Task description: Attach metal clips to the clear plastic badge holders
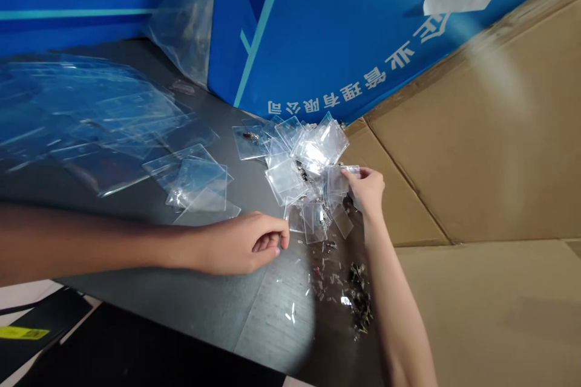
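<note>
My right hand (367, 190) pinches the edge of a clear plastic badge holder (336, 181) between thumb and fingers, at the right side of a pile of similar holders (284, 178). Metal clips show among the pile. To the left of it, my left hand (249, 243) hovers over the table with its fingers curled in a loose fist, and I see nothing inside it. Below the pile, small clear plastic strips (333, 279) lie scattered. A heap of metal clips (361, 305) sits beside my right forearm.
Many clear plastic sleeves (91, 109) are spread over the left part of the dark table (200, 296), with several smaller ones (200, 184) nearer the middle. A blue printed panel (318, 30) stands behind. Cardboard (472, 133) borders the right side.
</note>
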The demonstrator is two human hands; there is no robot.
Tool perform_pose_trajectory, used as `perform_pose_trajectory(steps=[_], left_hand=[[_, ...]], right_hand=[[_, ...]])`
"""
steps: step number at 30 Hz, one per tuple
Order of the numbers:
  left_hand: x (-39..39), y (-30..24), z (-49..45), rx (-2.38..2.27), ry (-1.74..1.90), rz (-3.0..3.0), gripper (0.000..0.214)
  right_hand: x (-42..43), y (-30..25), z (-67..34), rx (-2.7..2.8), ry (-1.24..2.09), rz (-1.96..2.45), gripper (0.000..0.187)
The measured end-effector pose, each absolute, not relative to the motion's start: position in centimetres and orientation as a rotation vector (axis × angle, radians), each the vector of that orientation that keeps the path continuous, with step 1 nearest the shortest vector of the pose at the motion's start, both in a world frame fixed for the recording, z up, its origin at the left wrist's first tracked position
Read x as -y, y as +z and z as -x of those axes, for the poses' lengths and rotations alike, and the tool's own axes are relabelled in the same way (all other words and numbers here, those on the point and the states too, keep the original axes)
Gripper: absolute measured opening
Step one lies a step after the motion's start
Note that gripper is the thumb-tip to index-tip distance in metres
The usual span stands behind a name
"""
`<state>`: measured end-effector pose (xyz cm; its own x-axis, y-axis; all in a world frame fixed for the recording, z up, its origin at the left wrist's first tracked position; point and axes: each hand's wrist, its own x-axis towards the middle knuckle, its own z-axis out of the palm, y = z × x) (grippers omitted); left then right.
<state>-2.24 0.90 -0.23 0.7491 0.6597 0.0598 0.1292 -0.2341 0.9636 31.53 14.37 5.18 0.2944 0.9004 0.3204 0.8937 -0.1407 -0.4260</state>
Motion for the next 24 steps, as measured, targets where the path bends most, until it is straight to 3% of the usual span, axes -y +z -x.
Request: perform_pose_trajectory(steps=[9, 15, 19, 24], left_hand=[[-1.3, 0.1, 2.2, -0.679, 0.515, -1.856, 0.013], [-1.4, 0.3, 2.3, -0.689, 0.535, -1.898, 0.01], [-1.2, -0.3, 1.9, -0.663, 0.545, -1.97, 0.011], [-2.5, 0.5, 3.1, -0.633, 0.456, -2.196, 0.017]], right_hand=[[-10.2, 5.3, -30.3, 1.58, -0.241, 2.3, 0.037], [-1.8, 6.0, -32.1, 2.003, 0.263, 2.151, 0.009], [1.9, 4.9, -32.1, 2.192, 0.494, 1.954, 0.026], [2.4, 3.1, -32.3, 2.225, 0.467, 1.866, 0.023]])
